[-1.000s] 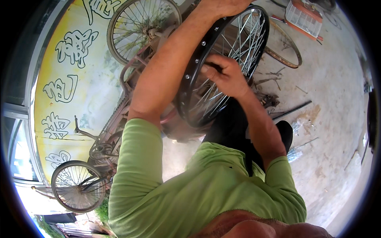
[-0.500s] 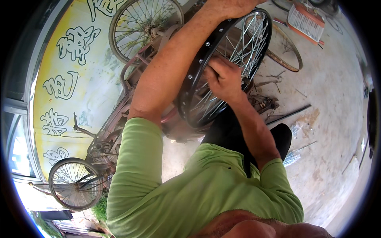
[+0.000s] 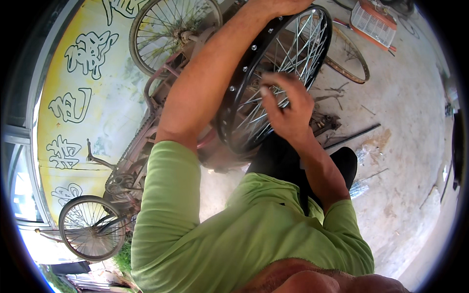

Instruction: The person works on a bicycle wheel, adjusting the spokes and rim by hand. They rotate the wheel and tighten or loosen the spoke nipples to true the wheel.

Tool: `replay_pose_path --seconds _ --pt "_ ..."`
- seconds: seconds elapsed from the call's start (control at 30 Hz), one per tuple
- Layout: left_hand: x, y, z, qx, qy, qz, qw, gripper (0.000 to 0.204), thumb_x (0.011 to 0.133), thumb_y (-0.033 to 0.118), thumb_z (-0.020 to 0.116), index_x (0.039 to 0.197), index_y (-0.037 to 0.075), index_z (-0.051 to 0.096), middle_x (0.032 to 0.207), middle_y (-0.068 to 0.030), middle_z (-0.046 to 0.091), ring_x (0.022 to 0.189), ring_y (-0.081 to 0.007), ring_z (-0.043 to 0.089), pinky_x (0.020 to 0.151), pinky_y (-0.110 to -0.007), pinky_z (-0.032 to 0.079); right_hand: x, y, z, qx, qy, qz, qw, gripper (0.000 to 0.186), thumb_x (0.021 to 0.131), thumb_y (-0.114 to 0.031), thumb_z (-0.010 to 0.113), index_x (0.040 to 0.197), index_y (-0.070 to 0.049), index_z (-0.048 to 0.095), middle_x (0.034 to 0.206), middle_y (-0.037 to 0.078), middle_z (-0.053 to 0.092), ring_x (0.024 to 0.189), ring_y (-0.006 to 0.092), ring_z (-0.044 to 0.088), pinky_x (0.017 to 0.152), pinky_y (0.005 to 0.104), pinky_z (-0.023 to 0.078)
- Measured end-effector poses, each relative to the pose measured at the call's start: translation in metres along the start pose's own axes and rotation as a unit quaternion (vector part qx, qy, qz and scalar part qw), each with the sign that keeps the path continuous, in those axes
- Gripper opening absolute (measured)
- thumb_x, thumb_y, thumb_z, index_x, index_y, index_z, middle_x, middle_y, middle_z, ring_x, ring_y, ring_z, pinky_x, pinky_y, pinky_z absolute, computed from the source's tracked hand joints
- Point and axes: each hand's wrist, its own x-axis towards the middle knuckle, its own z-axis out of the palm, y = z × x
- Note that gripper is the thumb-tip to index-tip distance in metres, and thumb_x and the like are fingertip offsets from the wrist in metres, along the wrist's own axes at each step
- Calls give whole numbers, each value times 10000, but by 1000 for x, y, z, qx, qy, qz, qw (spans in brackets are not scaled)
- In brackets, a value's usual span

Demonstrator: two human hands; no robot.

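Note:
My left hand [image 3: 288, 7] grips the top of a black-rimmed bicycle wheel [image 3: 254, 48] with silver spokes and nipples, held upright and tilted in front of me; its fingertips are at the frame's upper edge. Inside the rim, my right hand [image 3: 288, 105] is over the spokes, fingers bent and apart, slightly blurred, with nothing visible held. Behind the wheel lies an old bicycle frame [image 3: 156, 93] with rusty pink tubes and a chain.
A yellow-white signboard [image 3: 115, 127] backs the old bicycle's tyred wheels [image 3: 134, 49]. On the concrete floor [image 3: 405, 161] at right lie a rusty rim [image 3: 361, 73], a wire basket [image 3: 373, 22], a dark bar [image 3: 351, 136] and scattered metal parts.
My right hand has drawn away from the rim's inner edge toward the right, its fingers spreading. My left arm and the wheel have shifted slightly.

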Motion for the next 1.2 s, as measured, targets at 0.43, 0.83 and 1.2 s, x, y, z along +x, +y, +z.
replay_pose_path --seconds 0.43,0.83,1.2 --pt "23 -5 8 9 -60 -18 998 609 1036 524 464 1156 -22 705 1217 -304 668 1188 -448 611 1050 -479 451 7 -11 26 112 -97 138 979 199 897 -15 656 1095 -14 667 1048 183 686 924 397 683 790 445 554" --pt "10 20 -7 -55 -27 -88 994 619 1007 543 500 1206 -6 705 1265 -271 673 1225 -410 617 1071 -454 446 6 0 37 51 -28 71 996 206 861 68 622 1043 -10 680 924 171 684 792 348 695 686 374 546" --pt "-45 4 -39 -175 -12 -77 982 438 1037 404 589 1186 7 702 1116 -154 719 1040 -240 655 964 -359 485 22 7 30 120 -103 109 981 108 959 -15 629 1056 -6 677 895 138 689 816 291 696 728 365 538"
